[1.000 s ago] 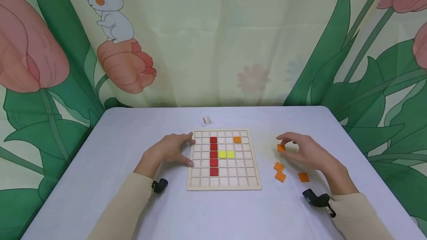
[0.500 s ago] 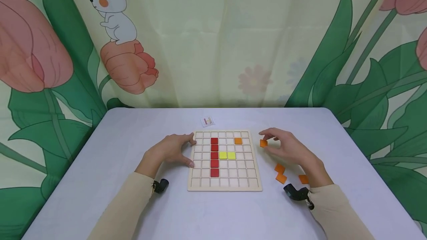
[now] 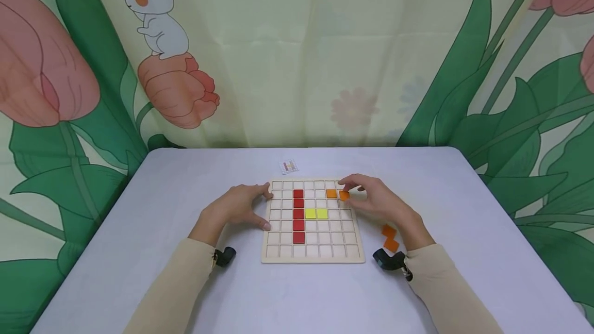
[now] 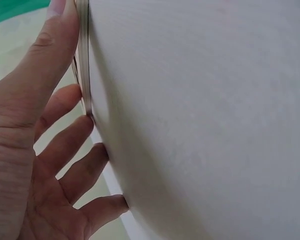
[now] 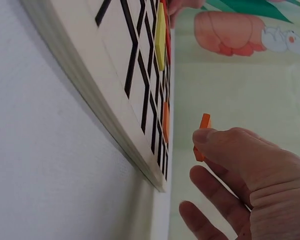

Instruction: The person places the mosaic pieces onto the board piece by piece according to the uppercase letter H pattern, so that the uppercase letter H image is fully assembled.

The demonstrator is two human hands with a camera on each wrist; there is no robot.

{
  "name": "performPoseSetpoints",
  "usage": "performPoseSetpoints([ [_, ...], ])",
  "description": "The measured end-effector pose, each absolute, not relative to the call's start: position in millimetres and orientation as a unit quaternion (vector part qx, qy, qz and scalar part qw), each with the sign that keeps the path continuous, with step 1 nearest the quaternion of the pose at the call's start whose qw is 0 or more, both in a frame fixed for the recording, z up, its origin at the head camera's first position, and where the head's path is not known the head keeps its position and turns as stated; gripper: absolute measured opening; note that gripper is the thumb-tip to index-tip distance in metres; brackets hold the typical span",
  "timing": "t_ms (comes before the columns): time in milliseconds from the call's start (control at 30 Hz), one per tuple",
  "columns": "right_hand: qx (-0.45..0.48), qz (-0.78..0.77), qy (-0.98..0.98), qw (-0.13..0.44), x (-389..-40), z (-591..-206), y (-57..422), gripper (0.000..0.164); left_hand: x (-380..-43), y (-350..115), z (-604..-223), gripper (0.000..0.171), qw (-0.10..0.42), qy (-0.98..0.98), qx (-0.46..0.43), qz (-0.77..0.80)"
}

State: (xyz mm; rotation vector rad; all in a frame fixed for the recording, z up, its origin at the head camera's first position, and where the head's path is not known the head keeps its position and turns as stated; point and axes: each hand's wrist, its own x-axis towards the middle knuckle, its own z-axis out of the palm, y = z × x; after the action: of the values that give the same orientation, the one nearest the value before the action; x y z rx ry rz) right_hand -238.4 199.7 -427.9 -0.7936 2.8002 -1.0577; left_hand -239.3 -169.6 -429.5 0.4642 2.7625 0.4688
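Observation:
A wooden grid board lies on the table, bearing a column of several red tiles, two yellow tiles and one orange tile. My left hand rests against the board's left edge, thumb and fingers spread along it; the left wrist view shows the thumb touching the side. Between thumb and fingers, my right hand pinches another orange tile, right of the placed one. In the right wrist view this pinched tile is tilted and held above the board surface.
Two loose orange tiles lie on the white table right of the board, near the right wrist. A small printed pattern card lies behind the board. A patterned curtain hangs beyond the table.
My right hand has carried the pinched orange tile leftward from the table to over the board's right column. Its arm now hides one loose tile. The left hand stays at the board's edge.

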Motion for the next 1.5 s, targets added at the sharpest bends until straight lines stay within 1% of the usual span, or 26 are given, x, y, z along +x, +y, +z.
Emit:
performPoseSetpoints([
  [167, -0.246, -0.34, 0.906, 0.044, -240, -429, 191, 0.045, -240, -169, -429, 0.097, 0.143, 0.965, 0.156, 0.155],
  [367, -0.224, -0.332, 0.913, 0.079, -238, -432, 181, 0.039, -239, -166, -430, 0.092, 0.152, 0.962, 0.154, 0.168],
  [500, -0.236, -0.322, 0.914, 0.073, -240, -432, 176, 0.04, -239, -167, -430, 0.088, 0.153, 0.962, 0.153, 0.165],
  [700, -0.246, -0.318, 0.912, 0.079, -242, -431, 170, 0.04, -240, -168, -429, 0.093, 0.15, 0.962, 0.156, 0.165],
  [933, -0.244, -0.302, 0.918, 0.079, -243, -433, 169, 0.041, -239, -168, -427, 0.094, 0.149, 0.963, 0.158, 0.163],
  [1200, -0.239, -0.292, 0.921, 0.099, -243, -433, 170, 0.042, -238, -167, -430, 0.093, 0.155, 0.962, 0.153, 0.167],
  [1300, -0.237, -0.284, 0.924, 0.093, -242, -431, 174, 0.042, -240, -165, -431, 0.094, 0.152, 0.96, 0.165, 0.17],
  [1500, -0.239, -0.299, 0.92, 0.082, -239, -425, 180, 0.039, -241, -168, -429, 0.089, 0.153, 0.959, 0.171, 0.166],
])
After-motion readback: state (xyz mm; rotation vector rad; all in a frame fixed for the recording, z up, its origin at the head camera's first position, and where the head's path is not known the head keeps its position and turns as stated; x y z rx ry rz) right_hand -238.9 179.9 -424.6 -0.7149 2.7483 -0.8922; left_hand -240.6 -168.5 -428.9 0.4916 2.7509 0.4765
